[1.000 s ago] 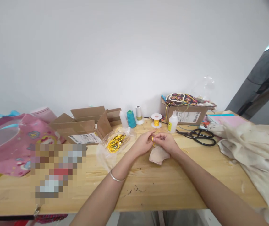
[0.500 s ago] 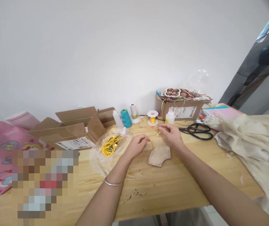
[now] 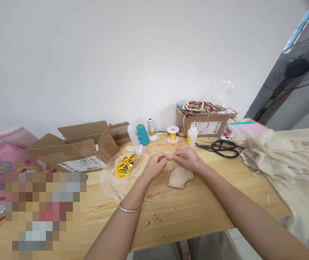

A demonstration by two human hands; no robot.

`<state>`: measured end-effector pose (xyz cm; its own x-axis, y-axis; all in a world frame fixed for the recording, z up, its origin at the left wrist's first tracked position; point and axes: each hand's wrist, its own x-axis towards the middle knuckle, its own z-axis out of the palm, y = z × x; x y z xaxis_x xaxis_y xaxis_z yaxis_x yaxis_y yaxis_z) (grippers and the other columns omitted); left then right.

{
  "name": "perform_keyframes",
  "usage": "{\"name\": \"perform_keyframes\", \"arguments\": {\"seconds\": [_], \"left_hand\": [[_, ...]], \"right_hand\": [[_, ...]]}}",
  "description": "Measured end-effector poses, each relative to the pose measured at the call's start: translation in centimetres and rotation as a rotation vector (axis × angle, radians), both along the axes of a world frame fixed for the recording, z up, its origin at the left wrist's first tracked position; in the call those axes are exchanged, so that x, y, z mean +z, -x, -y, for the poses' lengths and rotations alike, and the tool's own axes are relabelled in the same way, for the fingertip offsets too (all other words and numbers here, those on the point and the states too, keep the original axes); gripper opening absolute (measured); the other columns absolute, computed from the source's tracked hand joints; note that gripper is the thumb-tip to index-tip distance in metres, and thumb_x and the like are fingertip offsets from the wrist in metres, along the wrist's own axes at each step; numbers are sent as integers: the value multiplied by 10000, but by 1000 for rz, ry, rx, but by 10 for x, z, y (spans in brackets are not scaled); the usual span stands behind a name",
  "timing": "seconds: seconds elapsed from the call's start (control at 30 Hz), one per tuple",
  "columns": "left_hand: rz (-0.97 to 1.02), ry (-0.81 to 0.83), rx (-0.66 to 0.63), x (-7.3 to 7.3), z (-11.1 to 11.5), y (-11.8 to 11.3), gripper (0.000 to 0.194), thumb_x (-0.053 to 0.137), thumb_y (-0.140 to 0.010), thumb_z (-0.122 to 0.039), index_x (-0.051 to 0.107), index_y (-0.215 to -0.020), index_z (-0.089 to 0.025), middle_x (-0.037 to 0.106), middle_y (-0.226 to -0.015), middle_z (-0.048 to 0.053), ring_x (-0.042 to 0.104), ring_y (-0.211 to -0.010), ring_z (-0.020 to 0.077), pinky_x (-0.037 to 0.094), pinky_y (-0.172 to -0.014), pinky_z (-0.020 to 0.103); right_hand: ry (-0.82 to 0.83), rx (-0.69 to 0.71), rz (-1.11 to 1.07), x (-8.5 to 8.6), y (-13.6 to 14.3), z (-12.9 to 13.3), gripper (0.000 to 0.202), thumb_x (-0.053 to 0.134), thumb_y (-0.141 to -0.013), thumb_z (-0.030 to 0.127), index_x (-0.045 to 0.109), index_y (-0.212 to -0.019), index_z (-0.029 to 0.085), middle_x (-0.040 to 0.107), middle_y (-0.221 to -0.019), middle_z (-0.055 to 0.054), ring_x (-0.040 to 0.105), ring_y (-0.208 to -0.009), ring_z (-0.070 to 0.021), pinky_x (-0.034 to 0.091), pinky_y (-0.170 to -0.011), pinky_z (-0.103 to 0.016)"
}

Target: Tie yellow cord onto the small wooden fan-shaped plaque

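Near the middle of the surface point(image 3: 187, 213) lay the beige piece point(image 3: 181, 177), just nearer than the fingers. Above it, the left hand point(image 3: 156, 165) and right hand point(image 3: 189, 158) each pinched the yellow cord point(image 3: 173, 163), apparently working it, which called for steady fingertips. Beyond stood a spool point(image 3: 173, 137).

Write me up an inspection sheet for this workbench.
Surface: wooden tabletop, dark marks near its front edge; left front pixelated, unreadable.
Job's things: yellow cord between the hands, reaching down towards a beige piece.
Clutter: open cardboard box, filled cardboard box, teal thread cone, black scissors, cream cloth.
Grippers: bare hands; left hand and right hand both pinch the cord.
Cables: thin dark line beside the yellow spool, possibly a cable.
Surroundings: pale wall behind, fan at right.
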<state>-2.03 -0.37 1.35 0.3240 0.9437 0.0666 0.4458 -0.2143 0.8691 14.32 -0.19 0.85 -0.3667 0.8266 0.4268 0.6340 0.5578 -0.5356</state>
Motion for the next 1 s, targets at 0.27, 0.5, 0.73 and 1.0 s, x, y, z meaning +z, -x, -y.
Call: {"name": "perform_keyframes", "arguments": {"seconds": [0.27, 0.5, 0.73, 1.0], "left_hand": [[6, -100, -70, -3, -3, 2, 261, 453, -676, -285, 613, -834, -151, 633, -830, 39, 548, -727, 144, 399, -672, 244], [37, -139, -38, -6, -4, 1, 210, 448, -672, -230, 623, -739, -135, 640, -745, 37, 554, -689, 137, 407, -643, 229], [62, -59, -50, -9, -2, -1, 250, 493, -650, -315, 621, -759, -130, 641, -728, 39, 545, -633, 128, 401, -587, 222], [88, -47, 31, -8, -3, -3, 238, 529, -618, -311, 628, -725, -123, 639, -710, 49, 544, -631, 135, 402, -584, 229]], "right_hand": [[147, -108, -205, -5, 2, -2, 248, 416, -728, 304, 602, -689, 145, 578, -622, -18, 474, -568, -107, 344, -520, -210], [261, -153, -306, -4, 9, -1, 260, 419, -699, 312, 586, -651, 119, 507, -537, 5, 391, -477, -78, 291, -440, -190], [281, -194, -279, -3, 9, 0, 231, 431, -670, 294, 580, -607, 129, 513, -535, 9, 416, -497, -82, 307, -461, -187], [210, -272, -216, -8, 6, -3, 261, 433, -667, 327, 597, -598, 135, 436, -453, 25, 372, -443, -73, 257, -411, -184]]}}
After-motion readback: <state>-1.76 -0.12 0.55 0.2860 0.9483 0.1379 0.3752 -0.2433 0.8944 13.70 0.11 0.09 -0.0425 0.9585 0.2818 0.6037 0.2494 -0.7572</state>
